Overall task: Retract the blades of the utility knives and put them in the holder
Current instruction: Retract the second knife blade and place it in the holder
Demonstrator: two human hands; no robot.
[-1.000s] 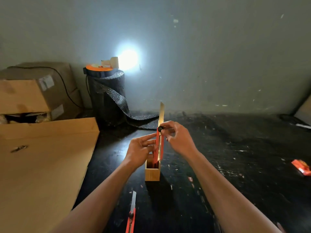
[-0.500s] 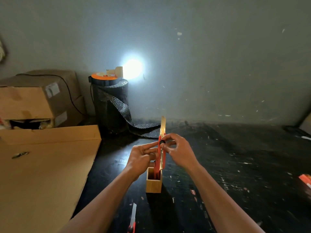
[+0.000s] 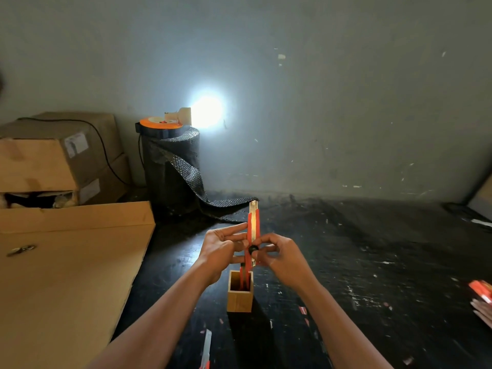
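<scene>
The step in hand is judged to be the retraction of the blade. The red utility knife [image 3: 252, 237] is held upright between the two hands, directly above the wooden holder [image 3: 239, 298]. The body is steadied from the side by the left hand [image 3: 222, 247], whose fingers are extended flat against it. The black slider knob [image 3: 253, 249] is pinched by the thumb and forefinger of the right hand [image 3: 282, 258], the remaining fingers being curled.

To do this well, the knob should be drawn straight down along the track, toward the wrists, while the body is kept still by the left hand. Fingertips are best kept off the exposed tip above both hands. The knife should be lowered into the holder only once the blade is fully hidden.

The knife is slim, red, with a metal channel along its front; only a short length of blade appears to protrude at the top. Another red handle seems to stand in the holder already, below the hands. A second knife [image 3: 206, 350] with its blade out lies on the dark table [image 3: 372, 262], nearer the body than the left forearm.
</scene>
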